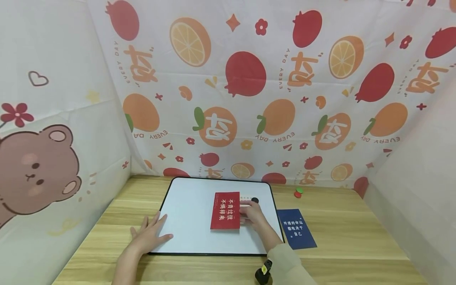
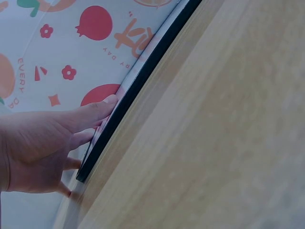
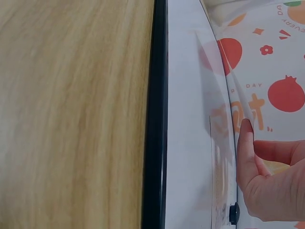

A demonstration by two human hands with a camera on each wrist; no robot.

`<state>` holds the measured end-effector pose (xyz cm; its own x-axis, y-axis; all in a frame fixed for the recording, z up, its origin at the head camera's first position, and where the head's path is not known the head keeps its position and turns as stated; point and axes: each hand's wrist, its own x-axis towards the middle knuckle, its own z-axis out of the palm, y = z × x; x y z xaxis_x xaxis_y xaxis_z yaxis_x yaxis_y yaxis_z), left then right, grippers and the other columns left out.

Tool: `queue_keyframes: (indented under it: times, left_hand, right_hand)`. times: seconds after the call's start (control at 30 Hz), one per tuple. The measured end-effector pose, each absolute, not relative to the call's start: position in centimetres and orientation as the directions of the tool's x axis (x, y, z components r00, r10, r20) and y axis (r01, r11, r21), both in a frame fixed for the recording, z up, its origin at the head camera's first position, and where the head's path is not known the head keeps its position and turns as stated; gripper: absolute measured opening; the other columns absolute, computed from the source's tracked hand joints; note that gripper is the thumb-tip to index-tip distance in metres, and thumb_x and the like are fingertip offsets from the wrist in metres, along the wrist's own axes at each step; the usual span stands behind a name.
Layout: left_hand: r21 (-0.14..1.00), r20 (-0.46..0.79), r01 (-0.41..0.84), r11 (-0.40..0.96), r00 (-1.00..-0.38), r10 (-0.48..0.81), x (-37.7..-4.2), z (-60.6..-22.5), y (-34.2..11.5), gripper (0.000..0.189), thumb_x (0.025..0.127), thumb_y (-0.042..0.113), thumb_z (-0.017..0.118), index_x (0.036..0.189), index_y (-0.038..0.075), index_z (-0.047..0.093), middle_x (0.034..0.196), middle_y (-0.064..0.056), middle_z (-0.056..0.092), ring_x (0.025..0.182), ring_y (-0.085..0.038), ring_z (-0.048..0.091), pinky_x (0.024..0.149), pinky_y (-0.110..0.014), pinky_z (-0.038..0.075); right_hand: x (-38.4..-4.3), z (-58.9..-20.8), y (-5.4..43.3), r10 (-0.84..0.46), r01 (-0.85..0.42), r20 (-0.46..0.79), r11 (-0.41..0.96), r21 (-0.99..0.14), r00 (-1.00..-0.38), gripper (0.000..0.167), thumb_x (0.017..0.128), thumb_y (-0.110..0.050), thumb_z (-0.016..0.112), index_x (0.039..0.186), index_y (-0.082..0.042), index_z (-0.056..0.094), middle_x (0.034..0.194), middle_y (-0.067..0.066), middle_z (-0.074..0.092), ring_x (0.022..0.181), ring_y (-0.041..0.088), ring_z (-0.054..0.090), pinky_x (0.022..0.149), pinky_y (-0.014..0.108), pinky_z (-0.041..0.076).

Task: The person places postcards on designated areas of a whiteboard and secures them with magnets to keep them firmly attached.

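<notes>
A whiteboard (image 1: 192,213) with a thin black frame lies on the wooden table. Over its right half, a red card (image 1: 225,210) with white characters is pinched at its right edge by my right hand (image 1: 253,213). In the right wrist view the card (image 3: 236,78) appears almost edge-on, tilted up from the board, between the thumb and fingers. My left hand (image 1: 147,235) rests with spread fingers on the board's lower left edge. From the left wrist view, the thumb lies across the black frame (image 2: 119,112) and other fingers reach past its corner.
A round black magnet (image 1: 255,200) sits on the board behind my right hand. To the right, a blue card (image 1: 297,228) with white characters lies against the board's edge. Farther back are a red disc (image 1: 297,195) and a green disc (image 1: 299,190). A fruit-print cloth (image 1: 285,158) hangs behind.
</notes>
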<state>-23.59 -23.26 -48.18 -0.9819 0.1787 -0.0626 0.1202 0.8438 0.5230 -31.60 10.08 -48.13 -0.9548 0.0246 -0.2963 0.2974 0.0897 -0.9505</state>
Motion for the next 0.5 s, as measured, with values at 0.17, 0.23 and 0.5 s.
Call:
queue_keyframes:
  times: [0.17,0.23,0.5]
  left_hand:
    - [0.518,-0.061,0.118,0.847,-0.983,0.175,-23.7,-48.2,-23.3,0.08,0.083,0.048,0.061,0.137,-0.005,0.034,0.143,-0.032,0.015,0.122,-0.062,0.004,0.082,-0.079,-0.006]
    - [0.515,-0.06,0.117,0.849,-0.983,0.172,-23.7,-48.3,-23.3,0.081,0.083,0.048,0.061,0.137,-0.005,0.035,0.143,-0.032,0.015,0.122,-0.062,0.004,0.082,-0.079,-0.006]
    - [0.519,-0.054,0.125,0.846,-0.983,0.178,-23.6,-48.2,-23.2,0.08,0.083,0.047,0.061,0.137,-0.005,0.035,0.143,-0.032,0.016,0.122,-0.062,0.004,0.081,-0.079,-0.005]
  right_hand:
    - [-31.7,-48.2,9.8,0.019,0.298,-0.298,0.082,-0.951,-0.955,0.037,0.084,0.001,0.054,0.121,0.001,0.053,0.094,0.011,0.065,0.079,0.019,0.063,0.065,0.031,0.052]
    - [-31.7,-48.2,9.6,0.015,0.297,-0.297,0.081,-0.951,-0.955,0.037,0.084,0.002,0.055,0.121,0.001,0.054,0.091,0.011,0.065,0.077,0.019,0.063,0.064,0.031,0.053]
    - [-31.4,-48.0,8.7,0.017,0.296,-0.295,0.091,-0.951,-0.955,0.035,0.085,0.002,0.054,0.12,0.0,0.054,0.092,0.011,0.064,0.076,0.02,0.063,0.062,0.03,0.053]
